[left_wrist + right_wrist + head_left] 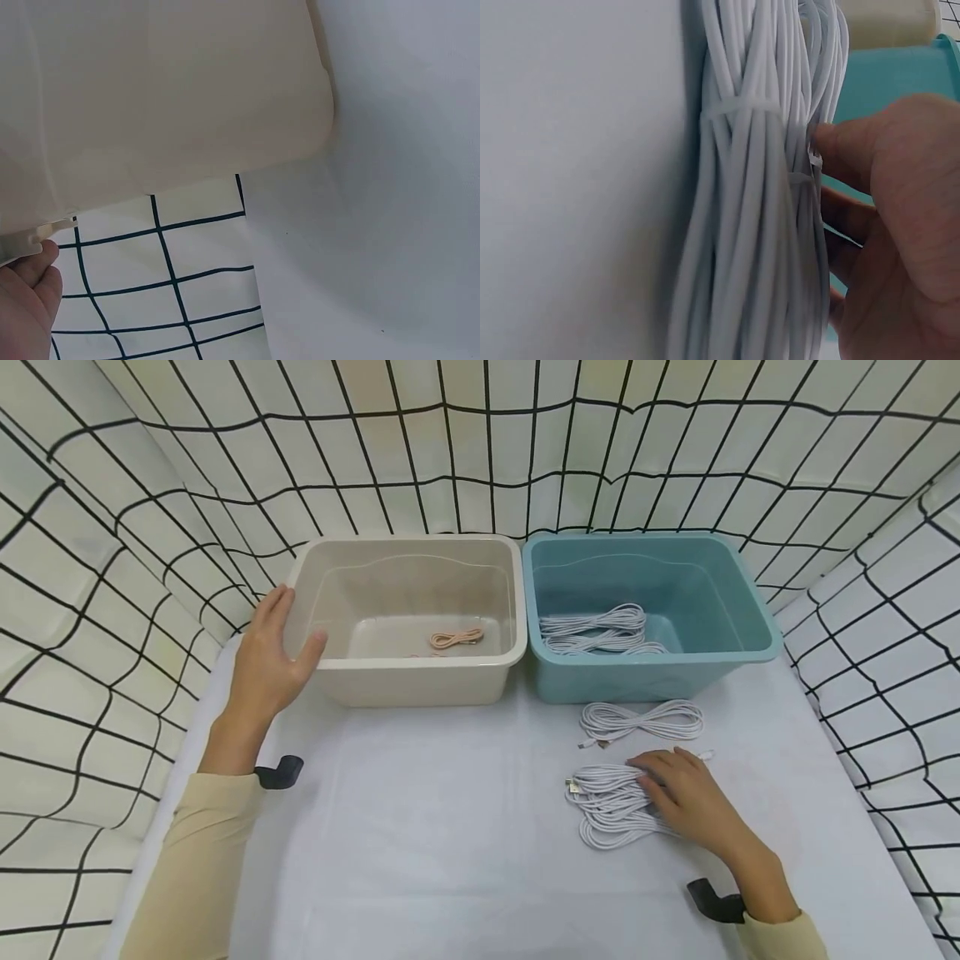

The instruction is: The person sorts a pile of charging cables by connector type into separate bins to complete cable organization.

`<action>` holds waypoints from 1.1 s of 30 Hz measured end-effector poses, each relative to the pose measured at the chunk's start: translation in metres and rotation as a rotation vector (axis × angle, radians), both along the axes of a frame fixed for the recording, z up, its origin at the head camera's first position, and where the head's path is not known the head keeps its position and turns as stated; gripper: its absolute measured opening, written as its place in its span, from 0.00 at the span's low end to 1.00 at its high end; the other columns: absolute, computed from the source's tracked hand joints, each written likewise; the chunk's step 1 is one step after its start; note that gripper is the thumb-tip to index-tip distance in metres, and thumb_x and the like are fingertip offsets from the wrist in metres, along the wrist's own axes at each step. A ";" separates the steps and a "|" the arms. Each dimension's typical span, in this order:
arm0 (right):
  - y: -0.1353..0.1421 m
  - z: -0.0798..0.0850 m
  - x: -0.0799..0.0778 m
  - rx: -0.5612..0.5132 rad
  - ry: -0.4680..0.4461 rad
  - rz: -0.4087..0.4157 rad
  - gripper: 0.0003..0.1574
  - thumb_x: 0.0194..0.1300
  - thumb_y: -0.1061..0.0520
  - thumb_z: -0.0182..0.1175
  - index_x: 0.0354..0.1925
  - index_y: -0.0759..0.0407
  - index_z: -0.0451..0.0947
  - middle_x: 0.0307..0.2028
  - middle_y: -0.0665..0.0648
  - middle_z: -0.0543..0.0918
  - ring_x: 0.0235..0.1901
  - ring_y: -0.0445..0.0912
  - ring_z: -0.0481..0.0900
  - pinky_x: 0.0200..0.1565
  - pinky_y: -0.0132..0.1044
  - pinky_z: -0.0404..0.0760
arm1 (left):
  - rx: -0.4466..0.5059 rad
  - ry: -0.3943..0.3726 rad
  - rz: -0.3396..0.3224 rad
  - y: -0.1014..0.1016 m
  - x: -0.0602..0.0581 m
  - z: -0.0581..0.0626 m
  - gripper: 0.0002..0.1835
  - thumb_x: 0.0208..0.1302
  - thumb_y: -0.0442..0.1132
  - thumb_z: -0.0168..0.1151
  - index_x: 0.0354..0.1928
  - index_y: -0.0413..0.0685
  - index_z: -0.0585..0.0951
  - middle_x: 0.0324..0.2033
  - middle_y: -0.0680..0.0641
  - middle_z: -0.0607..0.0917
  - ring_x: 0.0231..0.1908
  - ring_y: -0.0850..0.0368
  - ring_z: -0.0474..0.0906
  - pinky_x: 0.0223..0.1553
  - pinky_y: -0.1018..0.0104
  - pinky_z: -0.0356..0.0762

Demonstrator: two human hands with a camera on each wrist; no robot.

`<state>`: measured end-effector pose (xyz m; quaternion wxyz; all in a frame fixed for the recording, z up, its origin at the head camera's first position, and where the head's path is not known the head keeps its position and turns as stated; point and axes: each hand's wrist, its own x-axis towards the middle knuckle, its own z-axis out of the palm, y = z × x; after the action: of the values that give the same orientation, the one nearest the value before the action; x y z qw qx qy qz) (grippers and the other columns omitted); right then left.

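1 cable bundle (805, 225) in the right grip (688, 799)

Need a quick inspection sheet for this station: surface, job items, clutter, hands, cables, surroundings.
Surface: white tablecloth, faint creases.
Job items: beige bin and teal bin, side by side at the back of the table.
Clutter: nothing seen.
Hands: left hand rests at the beige bin's left rim; right hand touches the nearer white cable pile, firmness of hold unclear. Each wrist wears a black mount.
Cables: coiled tan cable in the beige bin; white cable bundles in the teal bin; tied white cable bundle on the cloth before the teal bin, just beyond the pile.
Surroundings: black wire grid behind and on both sides.
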<state>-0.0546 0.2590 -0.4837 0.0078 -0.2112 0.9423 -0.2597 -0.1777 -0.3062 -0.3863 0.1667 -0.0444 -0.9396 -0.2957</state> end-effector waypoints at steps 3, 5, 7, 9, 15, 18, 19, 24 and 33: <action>0.000 -0.002 0.003 0.000 -0.001 -0.015 0.17 0.72 0.64 0.64 0.58 0.62 0.84 0.54 0.62 0.87 0.60 0.63 0.82 0.70 0.70 0.62 | -0.005 0.001 -0.001 0.000 0.000 -0.001 0.43 0.71 0.54 0.57 0.81 0.39 0.62 0.81 0.38 0.61 0.75 0.28 0.64 0.67 0.25 0.66; 0.000 -0.003 0.003 -0.004 -0.004 -0.024 0.17 0.71 0.64 0.65 0.57 0.62 0.84 0.53 0.62 0.87 0.59 0.64 0.82 0.70 0.70 0.61 | -0.011 -0.004 -0.002 0.000 0.000 -0.001 0.43 0.71 0.55 0.57 0.81 0.39 0.62 0.81 0.38 0.61 0.75 0.28 0.63 0.68 0.25 0.65; -0.001 -0.001 0.003 -0.006 -0.019 -0.034 0.17 0.71 0.64 0.65 0.57 0.62 0.84 0.53 0.62 0.87 0.60 0.64 0.81 0.71 0.70 0.61 | -0.013 -0.006 -0.005 0.001 0.000 -0.001 0.43 0.71 0.55 0.56 0.81 0.39 0.61 0.81 0.38 0.61 0.75 0.27 0.63 0.68 0.25 0.65; -0.001 0.000 0.003 -0.007 -0.032 -0.039 0.17 0.71 0.63 0.66 0.57 0.61 0.85 0.53 0.62 0.88 0.59 0.64 0.82 0.70 0.70 0.61 | -0.011 -0.009 -0.005 0.001 0.001 -0.002 0.43 0.72 0.55 0.56 0.81 0.39 0.62 0.81 0.38 0.61 0.74 0.27 0.64 0.68 0.25 0.65; -0.001 0.001 0.002 0.005 -0.066 -0.030 0.17 0.71 0.62 0.67 0.57 0.59 0.86 0.52 0.60 0.88 0.58 0.63 0.82 0.66 0.69 0.67 | -0.014 -0.020 -0.005 0.000 0.002 -0.007 0.43 0.72 0.55 0.56 0.81 0.39 0.62 0.81 0.38 0.61 0.73 0.26 0.65 0.66 0.24 0.66; -0.001 0.002 0.000 0.017 -0.052 -0.016 0.17 0.70 0.64 0.67 0.57 0.60 0.85 0.51 0.59 0.88 0.57 0.62 0.83 0.64 0.69 0.69 | -0.024 -0.014 -0.005 0.000 0.001 -0.007 0.43 0.72 0.55 0.57 0.81 0.39 0.61 0.81 0.38 0.61 0.73 0.26 0.65 0.66 0.24 0.67; -0.002 0.003 0.000 0.021 -0.048 -0.011 0.18 0.70 0.64 0.66 0.57 0.60 0.85 0.51 0.59 0.88 0.56 0.62 0.83 0.63 0.69 0.70 | -0.027 -0.011 -0.003 0.000 0.001 -0.007 0.43 0.72 0.55 0.57 0.81 0.39 0.62 0.80 0.38 0.61 0.73 0.26 0.65 0.66 0.25 0.68; -0.005 0.004 -0.002 0.053 -0.036 0.008 0.19 0.71 0.65 0.66 0.58 0.61 0.85 0.50 0.59 0.87 0.54 0.61 0.84 0.58 0.66 0.76 | -0.026 -0.004 0.008 -0.002 0.001 -0.004 0.43 0.71 0.55 0.57 0.81 0.39 0.62 0.81 0.39 0.61 0.73 0.27 0.66 0.66 0.25 0.68; -0.008 0.006 -0.002 0.104 0.026 0.030 0.17 0.68 0.67 0.67 0.55 0.63 0.85 0.46 0.59 0.87 0.47 0.58 0.86 0.51 0.60 0.82 | -0.018 -0.007 0.003 0.001 0.001 0.000 0.43 0.72 0.55 0.57 0.82 0.39 0.61 0.81 0.39 0.61 0.75 0.28 0.64 0.68 0.26 0.65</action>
<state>-0.0570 0.2513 -0.4774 0.0106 -0.2279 0.9512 -0.2077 -0.1766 -0.3053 -0.3858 0.1635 -0.0435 -0.9428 -0.2872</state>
